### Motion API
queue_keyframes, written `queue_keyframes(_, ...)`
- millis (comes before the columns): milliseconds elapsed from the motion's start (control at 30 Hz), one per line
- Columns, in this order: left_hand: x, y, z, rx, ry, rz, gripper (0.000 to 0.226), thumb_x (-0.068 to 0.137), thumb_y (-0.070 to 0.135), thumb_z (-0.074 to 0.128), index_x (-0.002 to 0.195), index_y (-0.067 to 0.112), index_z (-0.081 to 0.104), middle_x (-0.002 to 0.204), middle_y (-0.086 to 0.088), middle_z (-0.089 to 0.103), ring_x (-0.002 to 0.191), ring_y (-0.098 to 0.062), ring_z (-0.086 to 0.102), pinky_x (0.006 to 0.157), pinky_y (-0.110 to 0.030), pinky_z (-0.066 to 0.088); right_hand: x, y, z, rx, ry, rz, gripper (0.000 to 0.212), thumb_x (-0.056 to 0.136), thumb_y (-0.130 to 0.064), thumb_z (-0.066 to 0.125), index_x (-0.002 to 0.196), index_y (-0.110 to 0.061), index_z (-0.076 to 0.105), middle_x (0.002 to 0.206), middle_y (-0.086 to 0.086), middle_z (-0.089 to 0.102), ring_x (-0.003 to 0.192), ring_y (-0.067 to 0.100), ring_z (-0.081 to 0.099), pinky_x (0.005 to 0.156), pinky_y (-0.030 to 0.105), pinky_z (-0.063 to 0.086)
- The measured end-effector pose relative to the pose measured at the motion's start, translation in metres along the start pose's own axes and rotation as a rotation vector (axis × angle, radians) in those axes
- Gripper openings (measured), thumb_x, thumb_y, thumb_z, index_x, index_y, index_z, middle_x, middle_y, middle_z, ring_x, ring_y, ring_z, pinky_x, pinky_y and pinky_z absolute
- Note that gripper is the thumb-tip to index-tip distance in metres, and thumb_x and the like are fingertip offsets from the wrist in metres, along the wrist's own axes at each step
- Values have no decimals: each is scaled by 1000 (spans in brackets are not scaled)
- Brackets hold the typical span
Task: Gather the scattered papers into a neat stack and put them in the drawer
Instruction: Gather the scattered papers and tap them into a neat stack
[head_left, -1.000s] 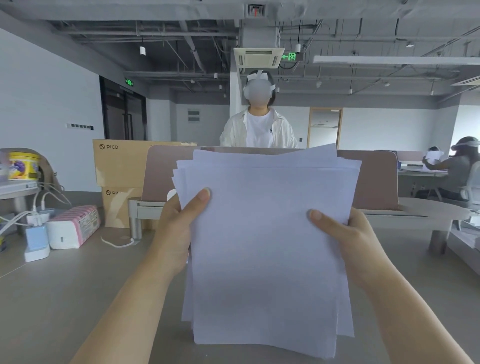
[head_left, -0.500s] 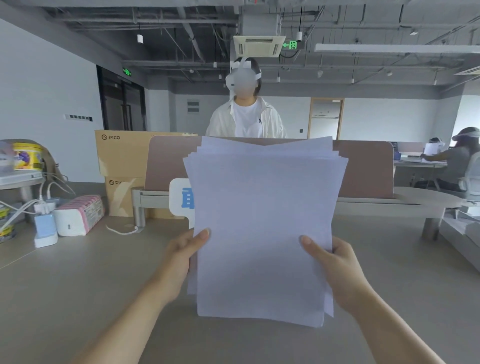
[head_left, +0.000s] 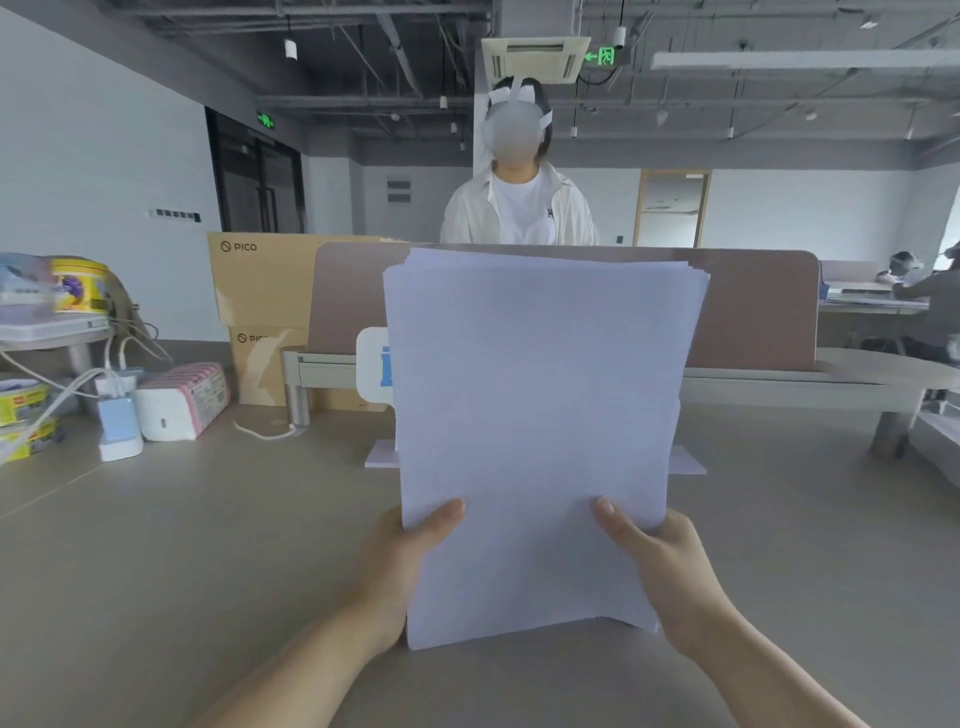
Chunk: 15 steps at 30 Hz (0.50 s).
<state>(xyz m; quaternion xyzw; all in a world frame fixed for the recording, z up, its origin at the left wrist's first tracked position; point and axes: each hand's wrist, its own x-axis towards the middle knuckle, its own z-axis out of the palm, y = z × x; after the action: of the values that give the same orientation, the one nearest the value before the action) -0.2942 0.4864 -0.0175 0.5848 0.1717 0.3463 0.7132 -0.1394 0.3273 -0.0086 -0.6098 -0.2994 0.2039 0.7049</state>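
I hold a stack of white papers (head_left: 535, 415) upright in front of me, its bottom edge resting on the grey desk (head_left: 208, 571). My left hand (head_left: 410, 556) grips the stack's lower left side, thumb on the front. On the lower right side my right hand (head_left: 660, 561) does the same. The sheets' top edges are nearly level, slightly fanned. Behind the stack another sheet (head_left: 685, 461) lies flat on the desk, mostly hidden. No drawer is in view.
A tissue pack (head_left: 182, 400), a blue-and-white charger (head_left: 118, 426) with cables, and tins stand at the left. A pink desk divider (head_left: 753, 306) and cardboard boxes (head_left: 260, 280) are behind. A person in white stands beyond the divider.
Both hands have slid down the stack and lowered it onto the desk. The sheets are more even at the top than before.
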Motion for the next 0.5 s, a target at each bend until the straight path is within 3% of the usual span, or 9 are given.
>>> queue_keyframes(133, 3, -8, -3, 150, 41, -70, 21, 74, 26, 78, 93, 18, 74, 86, 2, 79, 81, -17, 75, 74, -34, 55, 0, -1, -3, 38, 9, 31, 17, 91, -16, 60, 97, -6, 73, 91, 10, 79, 83, 27, 75, 72, 38, 57)
queue_keyframes(200, 7, -4, -6, 293, 46, -33, 18, 77, 32, 75, 89, 19, 73, 83, 6, 79, 83, -16, 75, 76, -34, 57, 0, -4, -7, 59, -3, 49, 20, 93, -5, 53, 97, -5, 73, 94, 14, 78, 83, 30, 74, 72, 40, 56)
queue_keyframes(300, 10, 9, -14, 426, 23, -24, 15, 83, 32, 69, 88, 18, 72, 92, -3, 78, 92, -25, 72, 87, -43, 55, 0, -7, -12, 85, -69, 88, 23, 90, 3, 51, 101, 0, 71, 100, 20, 75, 88, 38, 73, 73, 43, 57)
queue_keyframes(400, 9, 19, -23, 345, -82, -130, 29, 85, 33, 61, 102, 12, 70, 99, -7, 77, 94, -25, 72, 84, -39, 55, -2, -7, -8, 156, -110, 132, 23, 89, 4, 51, 102, 1, 71, 100, 20, 75, 84, 38, 73, 68, 42, 58)
queue_keyframes(500, 5, 24, -29, -42, -197, -281, 48, 83, 49, 49, 107, 13, 69, 95, -3, 78, 83, -19, 75, 71, -31, 58, -5, -10, -5, 192, -62, 134, 21, 88, 2, 54, 99, -1, 71, 96, 18, 76, 76, 34, 74, 66, 40, 58)
